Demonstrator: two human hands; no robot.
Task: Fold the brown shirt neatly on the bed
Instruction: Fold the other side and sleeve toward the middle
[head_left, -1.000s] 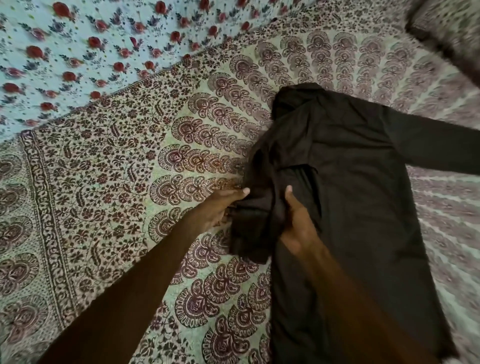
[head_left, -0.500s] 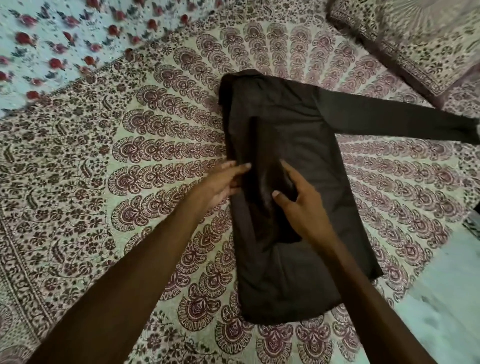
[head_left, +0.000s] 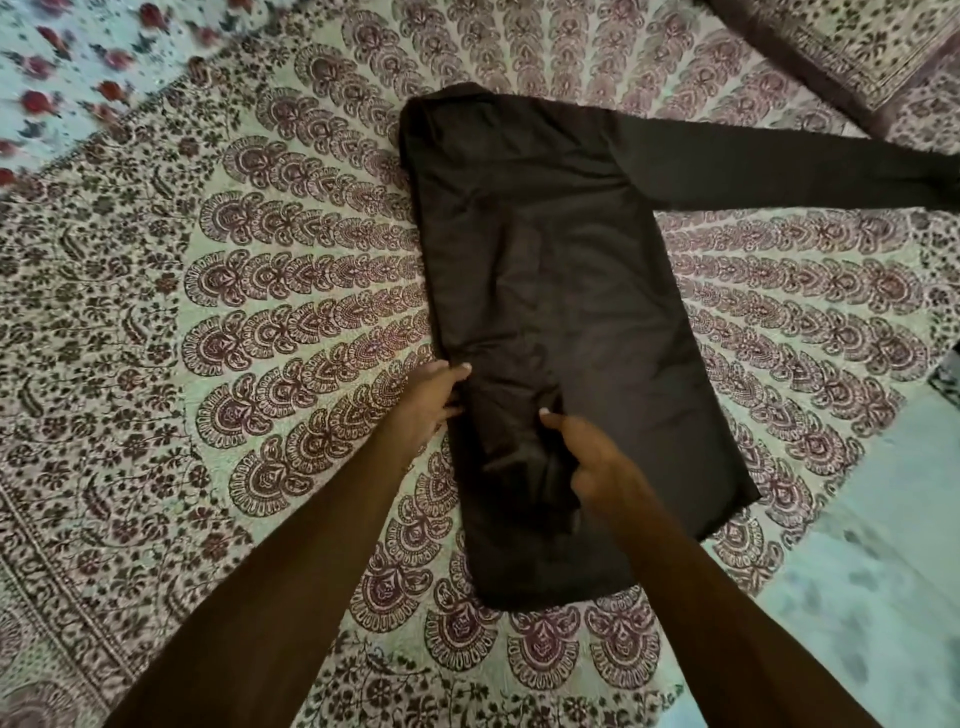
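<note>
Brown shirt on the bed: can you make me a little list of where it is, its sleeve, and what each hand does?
Shirt: dark brown cloth shirt, lying flat
Bed: maroon-and-cream patterned bedsheet
Sleeve: one long sleeve sticking out, unfolded
Left grip: holds the shirt's side edge
Right grip: pinches a fold on top

Left hand (head_left: 428, 405) and right hand (head_left: 592, 467) have slid down the brown shirt (head_left: 545, 270), flattening its folded sleeve (head_left: 519, 441).

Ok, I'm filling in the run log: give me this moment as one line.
brown shirt: flat on bed, one sleeve outstretched | left hand: holds shirt edge | right hand: grips folded-in fabric
</note>
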